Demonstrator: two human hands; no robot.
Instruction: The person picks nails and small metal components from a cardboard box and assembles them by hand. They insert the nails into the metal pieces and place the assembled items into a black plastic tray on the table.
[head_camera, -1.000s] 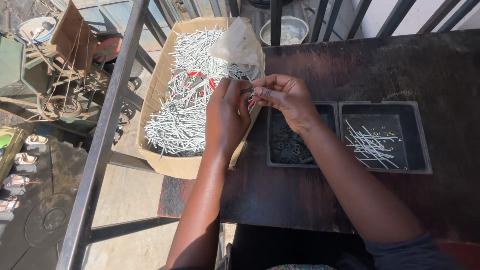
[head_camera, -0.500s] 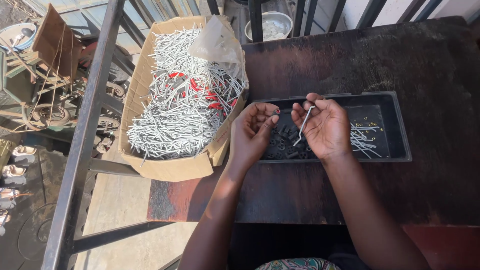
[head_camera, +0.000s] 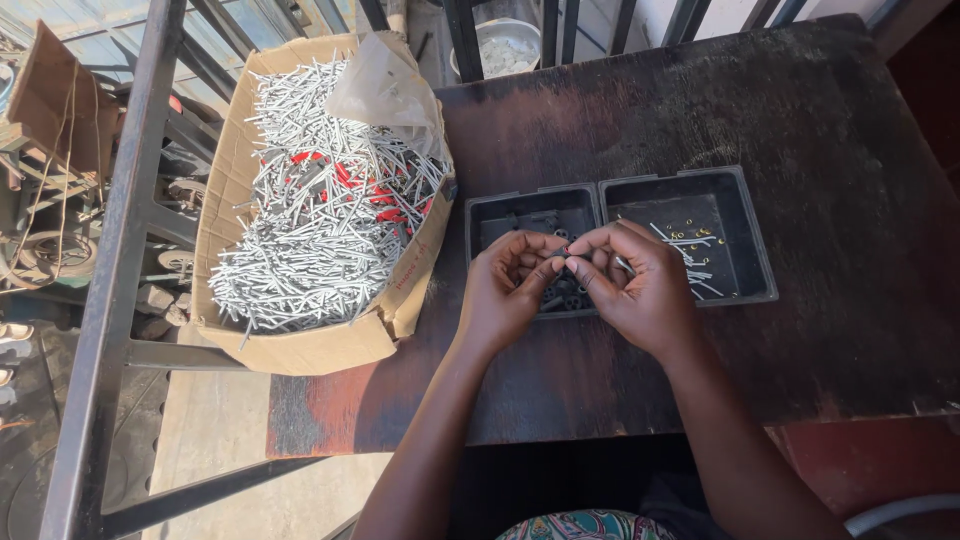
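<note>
I see a small metal pin (head_camera: 622, 264) pinched in my right hand (head_camera: 640, 285), its long axis slanting from upper left to lower right across the palm; its tip points toward my left hand (head_camera: 510, 285), whose fingertips meet the right's over a tiny piece I cannot make out; both hands are closed in pinches, touching each other above the left compartment of the black tray (head_camera: 745, 235); that compartment holds dark small parts, the right one a few loose pins (head_camera: 690, 262) and small yellow bits; the tray sits on the dark wooden table (head_camera: 800, 120); to my left, at the table's edge, a cardboard box (head_camera: 300, 350) heaped with silver pins.
</note>
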